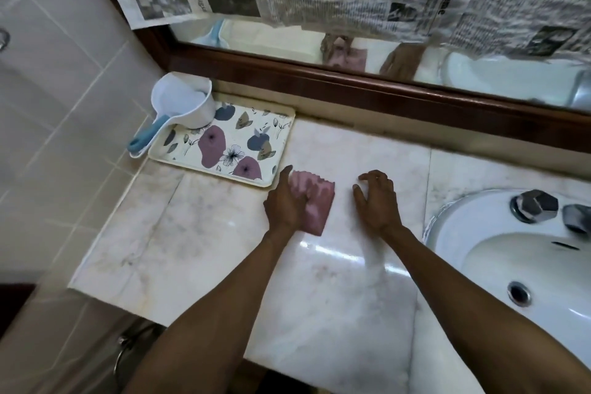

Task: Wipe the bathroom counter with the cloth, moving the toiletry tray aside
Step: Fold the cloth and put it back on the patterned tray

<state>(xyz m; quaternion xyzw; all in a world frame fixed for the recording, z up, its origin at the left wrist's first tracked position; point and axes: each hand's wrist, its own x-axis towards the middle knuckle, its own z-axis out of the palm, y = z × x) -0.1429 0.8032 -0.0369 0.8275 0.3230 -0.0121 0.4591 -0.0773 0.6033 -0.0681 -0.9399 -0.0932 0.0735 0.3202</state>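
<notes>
Two bare arms reach out over the counter (pixel 319 150) from the near edge. The left hand (pixel 285 201) presses down on the pink cloth (pixel 315 201), with its fingers laid close together on the cloth's left side and the thumb pointing up toward the tray. The right hand (pixel 379 201) rests on the bare stone just beside the cloth, with its fingers spread apart and nothing in them.

The flowered tray (pixel 224 141) sits at the back left of the counter, with its near corner just beside the left hand. A white scoop with a blue handle (pixel 182 105) stands on the tray's far left corner.

To wipe well, I think the hand should keep the cloth flat and push in long, even strokes. The right hand could hold the body steady.

The tray is in the way on the left. The stone under it cannot be wiped until it is slid aside, and the scoop might tip then. The sink (pixel 511 253) and its tap (pixel 534 205) block the right side.
</notes>
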